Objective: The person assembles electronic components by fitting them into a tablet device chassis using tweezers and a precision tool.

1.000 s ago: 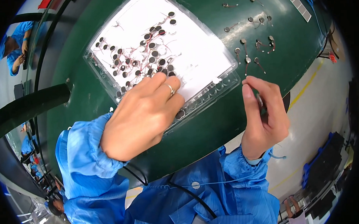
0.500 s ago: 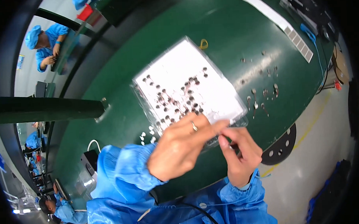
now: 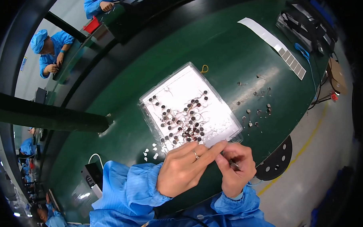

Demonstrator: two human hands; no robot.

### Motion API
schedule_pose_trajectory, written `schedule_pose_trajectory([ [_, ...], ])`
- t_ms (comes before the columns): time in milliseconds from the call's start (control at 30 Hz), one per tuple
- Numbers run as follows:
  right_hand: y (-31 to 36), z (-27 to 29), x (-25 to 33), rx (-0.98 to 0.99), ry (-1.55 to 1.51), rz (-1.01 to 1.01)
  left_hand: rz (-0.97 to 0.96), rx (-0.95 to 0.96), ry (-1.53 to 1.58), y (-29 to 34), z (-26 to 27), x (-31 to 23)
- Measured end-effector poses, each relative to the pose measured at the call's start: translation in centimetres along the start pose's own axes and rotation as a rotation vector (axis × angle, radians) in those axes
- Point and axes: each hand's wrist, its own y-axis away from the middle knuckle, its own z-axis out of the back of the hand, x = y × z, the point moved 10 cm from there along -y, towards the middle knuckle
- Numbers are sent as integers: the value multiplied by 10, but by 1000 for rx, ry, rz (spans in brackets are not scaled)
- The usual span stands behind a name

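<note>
My left hand (image 3: 186,166) and my right hand (image 3: 236,167) meet at the front edge of a clear plastic tray (image 3: 182,79) lined with white. Thumb and forefinger of my right hand are pinched together, and something small and greyish shows within its curled fingers. My left hand wears a ring, and its fingertips press together right beside the right thumb; whatever they hold is too small to name. Inside the tray lie many small dark discs with thin reddish wires (image 3: 184,120), with small whitish pieces (image 3: 219,128) near its front right corner.
Small white pieces (image 3: 155,150) lie left of the tray on the green table (image 3: 126,131). More wired discs (image 3: 250,124) are scattered right. Beyond are a yellow loop (image 3: 204,68), a label strip (image 3: 266,35) and black trays (image 3: 302,27). A black box (image 3: 91,172) stands left.
The view has shifted, so the tray and table sit lower in the picture. My hands stay together at the tray's front edge; my right fingers have curled in more.
</note>
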Motion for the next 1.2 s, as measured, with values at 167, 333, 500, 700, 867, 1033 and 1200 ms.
schedule_pose_trajectory([
  [167,2,-2,-6,-4,-65,-25,-66,-51,-85,5,1,-4],
  [333,0,5,-13,-41,-161,-138,61,-134,90,3,8,7],
  [500,-5,-12,-3,169,-32,-95,581,-249,591,18,6,53],
  [700,2,-18,19,154,266,212,636,-283,701,20,-4,52],
  [867,5,-22,27,164,372,338,673,-185,646,21,-13,49],
  [1033,2,-10,12,138,251,157,571,-211,533,18,-7,44],
  [1200,-1,-5,8,134,186,87,444,-167,441,11,3,45],
])
